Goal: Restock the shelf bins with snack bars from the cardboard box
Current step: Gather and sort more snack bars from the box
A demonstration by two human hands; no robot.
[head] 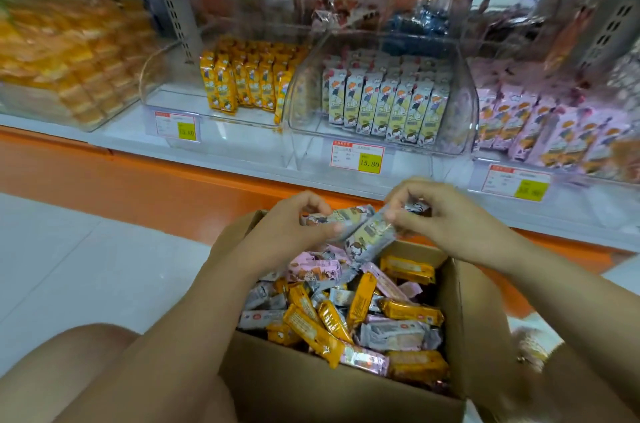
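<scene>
An open cardboard box [332, 391] stands on the floor in front of me, filled with loose yellow, pink and grey snack bars [349, 315]. Above its far edge my left hand [287, 232] grips grey-wrapped bars [341, 216]. My right hand [446, 218] pinches another grey bar [372, 235] by its upper end, so it hangs tilted over the box. On the shelf stand clear bins: one with yellow bars [249, 79], a middle bin with grey bars [384, 103], and a right bin with pink bars [540, 131].
A bin of orange packs [69, 51] sits at the far left of the shelf. Price tags [357, 157] hang on the bin fronts. An orange shelf base [138, 180] runs along the light tiled floor [69, 259]. My knee [86, 370] is at lower left.
</scene>
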